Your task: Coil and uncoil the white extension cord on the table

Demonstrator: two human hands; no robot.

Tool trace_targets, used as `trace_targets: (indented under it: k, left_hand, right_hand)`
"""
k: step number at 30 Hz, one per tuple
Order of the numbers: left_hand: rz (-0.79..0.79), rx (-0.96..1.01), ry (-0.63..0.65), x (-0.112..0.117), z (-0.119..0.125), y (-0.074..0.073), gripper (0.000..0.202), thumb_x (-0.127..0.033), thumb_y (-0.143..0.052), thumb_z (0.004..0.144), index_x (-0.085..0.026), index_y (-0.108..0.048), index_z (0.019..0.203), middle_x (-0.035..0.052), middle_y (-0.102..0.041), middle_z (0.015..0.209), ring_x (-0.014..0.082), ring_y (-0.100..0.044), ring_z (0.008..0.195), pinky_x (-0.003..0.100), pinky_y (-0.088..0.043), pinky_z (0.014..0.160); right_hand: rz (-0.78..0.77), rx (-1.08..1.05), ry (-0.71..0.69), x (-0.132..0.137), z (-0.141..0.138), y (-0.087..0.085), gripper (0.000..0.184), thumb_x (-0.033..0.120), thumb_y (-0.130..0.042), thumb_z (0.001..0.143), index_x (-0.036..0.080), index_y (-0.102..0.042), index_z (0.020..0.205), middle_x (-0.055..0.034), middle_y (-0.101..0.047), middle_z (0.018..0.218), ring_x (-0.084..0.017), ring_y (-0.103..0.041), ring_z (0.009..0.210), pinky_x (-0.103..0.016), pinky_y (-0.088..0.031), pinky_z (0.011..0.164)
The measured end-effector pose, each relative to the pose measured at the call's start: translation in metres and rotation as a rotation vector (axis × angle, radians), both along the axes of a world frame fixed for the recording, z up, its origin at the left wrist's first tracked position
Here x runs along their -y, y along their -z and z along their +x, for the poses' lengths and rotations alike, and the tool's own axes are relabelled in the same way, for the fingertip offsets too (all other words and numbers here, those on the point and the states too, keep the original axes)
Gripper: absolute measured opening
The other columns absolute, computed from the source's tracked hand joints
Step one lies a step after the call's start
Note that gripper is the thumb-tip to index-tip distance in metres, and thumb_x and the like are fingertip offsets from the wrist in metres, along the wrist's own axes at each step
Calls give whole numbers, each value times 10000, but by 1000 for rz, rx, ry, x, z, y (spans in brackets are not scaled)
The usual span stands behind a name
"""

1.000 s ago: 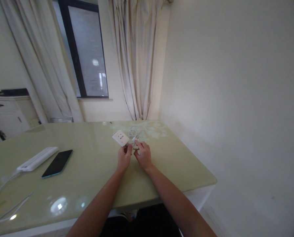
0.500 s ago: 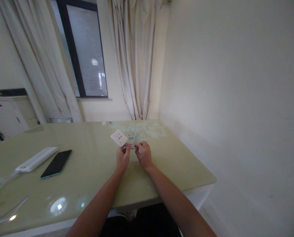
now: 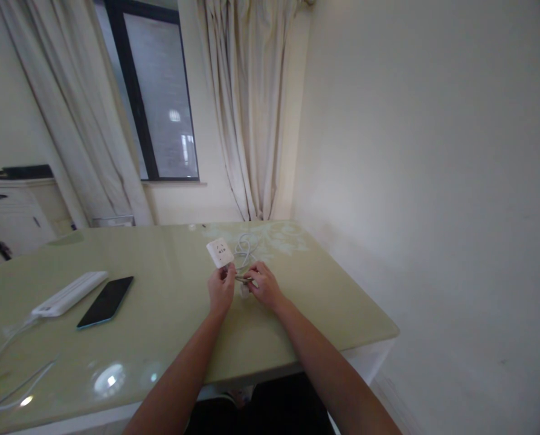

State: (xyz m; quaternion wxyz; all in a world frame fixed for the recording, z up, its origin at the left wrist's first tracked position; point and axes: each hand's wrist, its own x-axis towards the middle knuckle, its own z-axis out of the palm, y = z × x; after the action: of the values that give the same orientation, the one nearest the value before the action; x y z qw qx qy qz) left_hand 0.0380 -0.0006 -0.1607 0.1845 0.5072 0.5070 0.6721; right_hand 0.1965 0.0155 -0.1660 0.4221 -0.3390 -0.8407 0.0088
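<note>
Since a second ago the white socket block [image 3: 220, 252] has tipped more upright above the left hand [image 3: 221, 291], whose fingertips pinch its lower edge. The right hand [image 3: 263, 287] closes on a small piece [image 3: 243, 279] between both hands, too blurred to name. Beyond the grips a white cable [image 3: 246, 244] coils, partly hidden behind the block.

No text, label or number is clear enough to read.

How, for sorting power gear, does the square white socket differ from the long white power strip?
The square white socket is compact; the long white power strip is bar-shaped. The socket is raised in the left hand; the strip lies flat on the glossy green table. Both are white.
</note>
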Motion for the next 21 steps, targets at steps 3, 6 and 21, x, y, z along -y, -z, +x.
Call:
trace_targets:
  k: [3,6,21]
  left_hand:
    - [-41,-21,36,1,-3,0,443,-554,-573,862,-151,-707,736,109,-729,699,210,-662,580,307,-515,579]
    - [-52,-16,76,1,-5,0,444,-560,-562,870,-159,-693,733,110,-733,689,211,-662,561,309,-520,564]
    - [-59,142,131,-8,-7,0,478,-647,-587,845,-175,-633,788,86,-705,615,219,-665,528,307,-520,496]
  right_hand:
    - [51,68,-24,-1,1,1,150,98,-663,866,191,-719,970,-74,-624,1011,-207,-563,977,-316,-486,874]
    - [98,118,-20,-1,2,2,129,125,-629,906,198,-713,973,-68,-625,992,-205,-561,967,-311,-485,862]
    - [9,23,322,4,-2,3,126,288,-712,893,200,-642,836,-37,-663,807,-191,-578,772,-280,-400,709]
